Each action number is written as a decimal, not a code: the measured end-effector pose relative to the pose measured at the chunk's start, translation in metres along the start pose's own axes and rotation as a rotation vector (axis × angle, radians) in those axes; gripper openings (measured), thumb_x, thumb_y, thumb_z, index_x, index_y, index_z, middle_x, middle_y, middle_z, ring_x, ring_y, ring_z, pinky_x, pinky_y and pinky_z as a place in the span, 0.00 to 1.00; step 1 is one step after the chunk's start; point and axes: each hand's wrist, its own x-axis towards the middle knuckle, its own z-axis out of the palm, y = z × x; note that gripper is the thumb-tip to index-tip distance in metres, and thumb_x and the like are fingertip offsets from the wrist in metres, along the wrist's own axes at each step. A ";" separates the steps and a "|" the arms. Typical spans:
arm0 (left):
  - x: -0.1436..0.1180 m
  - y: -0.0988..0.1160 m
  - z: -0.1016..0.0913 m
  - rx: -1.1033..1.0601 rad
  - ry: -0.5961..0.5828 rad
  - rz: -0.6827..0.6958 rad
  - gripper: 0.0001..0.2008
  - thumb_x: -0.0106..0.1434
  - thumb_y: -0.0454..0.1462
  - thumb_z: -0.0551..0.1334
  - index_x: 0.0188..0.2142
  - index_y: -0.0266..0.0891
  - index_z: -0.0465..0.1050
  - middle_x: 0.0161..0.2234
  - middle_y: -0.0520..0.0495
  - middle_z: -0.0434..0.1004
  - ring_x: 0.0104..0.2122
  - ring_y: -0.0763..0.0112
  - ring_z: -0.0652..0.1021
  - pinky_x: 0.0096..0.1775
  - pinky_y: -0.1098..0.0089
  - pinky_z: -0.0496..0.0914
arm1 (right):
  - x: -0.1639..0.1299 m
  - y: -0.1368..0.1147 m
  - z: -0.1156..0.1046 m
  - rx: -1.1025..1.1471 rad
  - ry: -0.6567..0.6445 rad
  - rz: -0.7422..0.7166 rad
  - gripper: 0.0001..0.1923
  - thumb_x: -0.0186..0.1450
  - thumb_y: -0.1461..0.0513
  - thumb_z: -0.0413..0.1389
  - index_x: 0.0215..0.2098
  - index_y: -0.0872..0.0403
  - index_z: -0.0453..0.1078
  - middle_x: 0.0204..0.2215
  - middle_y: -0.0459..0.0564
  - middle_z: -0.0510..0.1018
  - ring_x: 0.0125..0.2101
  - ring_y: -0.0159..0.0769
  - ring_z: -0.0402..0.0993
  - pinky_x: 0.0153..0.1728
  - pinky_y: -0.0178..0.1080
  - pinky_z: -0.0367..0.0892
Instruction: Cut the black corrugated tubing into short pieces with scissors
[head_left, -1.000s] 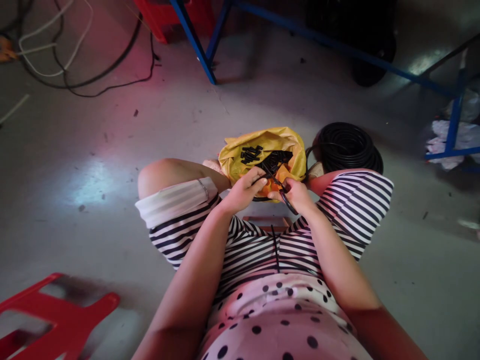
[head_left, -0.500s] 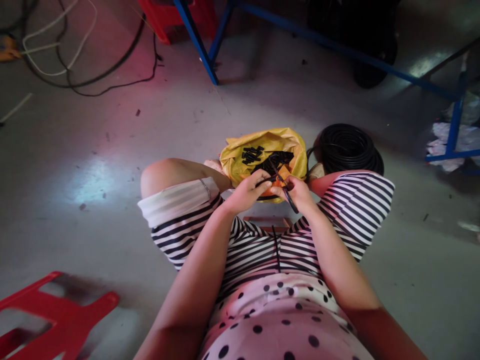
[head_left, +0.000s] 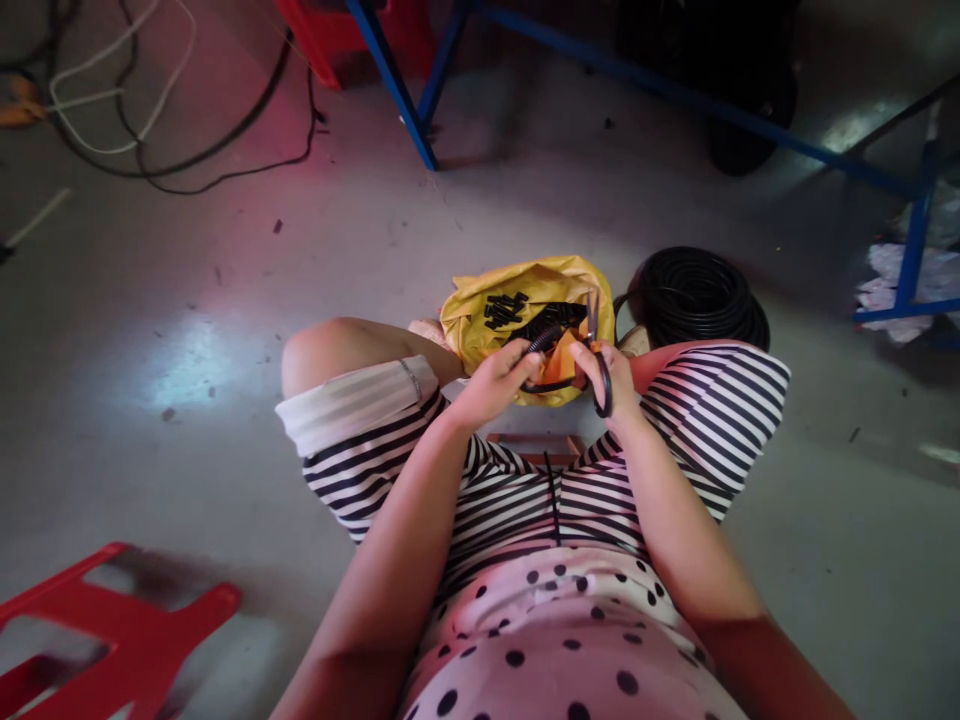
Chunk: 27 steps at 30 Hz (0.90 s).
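Observation:
My left hand is closed on a black ribbed tube, whose short end sticks up past the thumb. A dark length also runs below, toward my right hand. That hand holds scissors by their black handles, the blades pointing up and away from the tube end. Both hands are over the near rim of a yellow bag between my feet. Short cut black tube pieces lie inside it. Something orange shows between the hands; its kind is unclear.
A coil of black tubing lies on the floor right of the bag. A blue metal frame stands ahead, with a red stool behind it. Another red stool is at lower left. Cables lie at upper left.
My right hand has moved right, away from the left. The scissors have swung from across the tube to pointing upward. The ribbed tube end now shows clear in my left hand.

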 end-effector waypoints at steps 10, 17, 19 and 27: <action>0.001 0.009 -0.002 -0.175 0.197 0.000 0.14 0.66 0.47 0.63 0.38 0.42 0.63 0.26 0.56 0.59 0.25 0.75 0.62 0.29 0.71 0.59 | -0.004 0.009 0.003 -0.320 -0.254 0.012 0.21 0.54 0.48 0.66 0.33 0.50 0.64 0.26 0.40 0.69 0.28 0.33 0.65 0.31 0.35 0.60; 0.001 0.007 0.002 -0.089 0.176 -0.001 0.10 0.67 0.44 0.60 0.39 0.41 0.64 0.30 0.54 0.64 0.29 0.74 0.67 0.33 0.72 0.64 | -0.006 0.003 0.004 -0.331 -0.241 0.034 0.21 0.54 0.47 0.66 0.34 0.50 0.65 0.27 0.41 0.71 0.30 0.34 0.66 0.32 0.36 0.61; 0.001 0.005 0.004 -0.047 0.189 0.019 0.10 0.68 0.44 0.60 0.40 0.41 0.64 0.31 0.54 0.65 0.30 0.74 0.68 0.35 0.72 0.65 | -0.006 0.003 0.004 -0.330 -0.231 0.038 0.21 0.54 0.47 0.66 0.34 0.50 0.66 0.28 0.41 0.72 0.30 0.35 0.67 0.32 0.36 0.61; 0.001 -0.001 0.006 0.040 0.223 0.058 0.08 0.70 0.43 0.58 0.41 0.41 0.64 0.33 0.53 0.69 0.33 0.73 0.71 0.37 0.72 0.66 | -0.004 0.011 0.005 -0.329 -0.219 0.003 0.20 0.56 0.46 0.64 0.35 0.50 0.66 0.28 0.41 0.72 0.29 0.35 0.67 0.32 0.37 0.62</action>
